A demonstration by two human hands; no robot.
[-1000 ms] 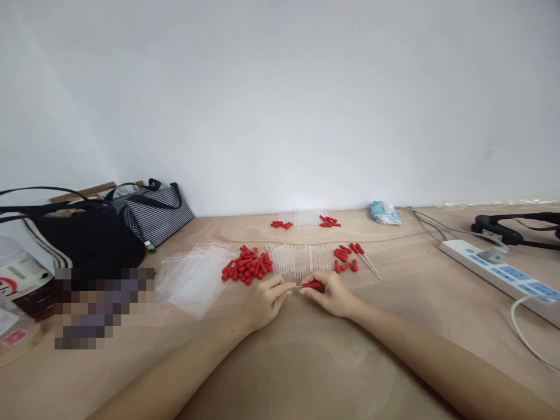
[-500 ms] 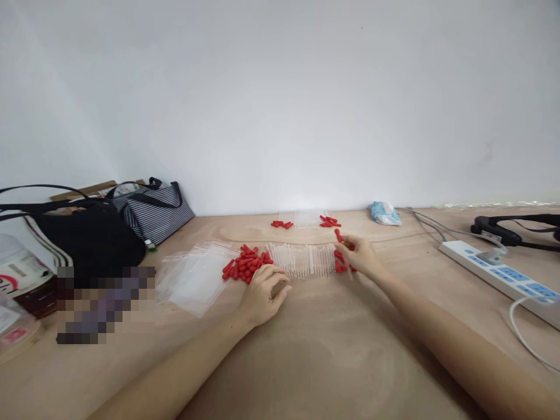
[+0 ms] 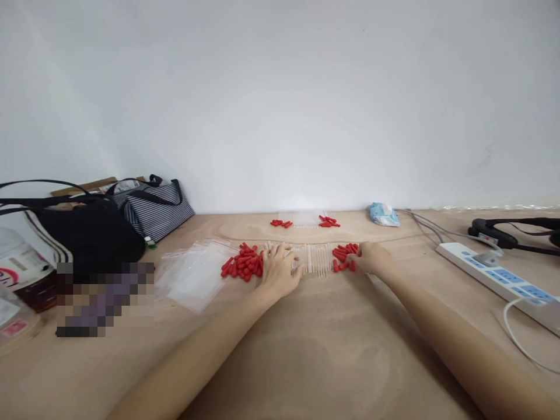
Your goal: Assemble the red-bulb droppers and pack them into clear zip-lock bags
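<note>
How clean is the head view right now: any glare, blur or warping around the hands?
Head view: soft even light, faint shadows; a pale glare patch on the wall above the far tubes; wide-angle bend curves the table edge; left hand and right hand fairly sharp; a pixelated block masks things at far left.

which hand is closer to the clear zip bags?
Left. Left hand sits right of the zip bags, with a red cap pile between; right hand is farther right, beyond the clear tubes.
</note>
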